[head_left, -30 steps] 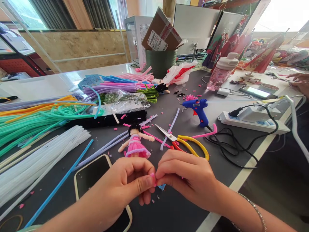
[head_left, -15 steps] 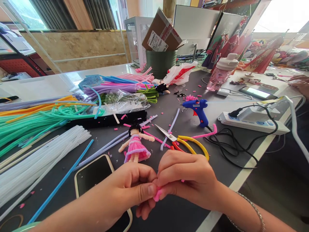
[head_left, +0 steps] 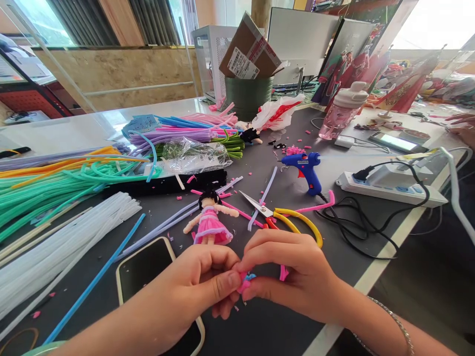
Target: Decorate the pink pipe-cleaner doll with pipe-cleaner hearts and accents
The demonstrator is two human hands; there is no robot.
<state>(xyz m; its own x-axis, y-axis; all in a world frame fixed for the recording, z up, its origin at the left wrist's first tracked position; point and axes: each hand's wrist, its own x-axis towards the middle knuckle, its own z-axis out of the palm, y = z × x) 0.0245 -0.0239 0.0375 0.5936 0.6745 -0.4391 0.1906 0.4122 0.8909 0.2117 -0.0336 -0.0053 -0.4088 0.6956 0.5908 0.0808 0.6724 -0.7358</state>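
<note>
Between thumb and fingers, my left hand pinches a small pink fuzzy piece with a bit of blue at its side. My right hand is closed on the same piece from the other side; its exact shape is mostly hidden by my fingers. Another pink strip shows below the right fingers. Just beyond my hands lies a doll in a pink dress with lilac trim and black hair. Scissors with yellow and red handles lie behind my right hand, blades pointing away to the left.
A phone lies partly under my left forearm. Bundles of pipe cleaners cover the left side. A blue glue gun, a power strip and a pink bottle stand right. Another person's hand is at the far right.
My right fingers have lifted and opened a little around the pink piece, so its blue part and the pink strip below now show. The things on the table stay in place.
</note>
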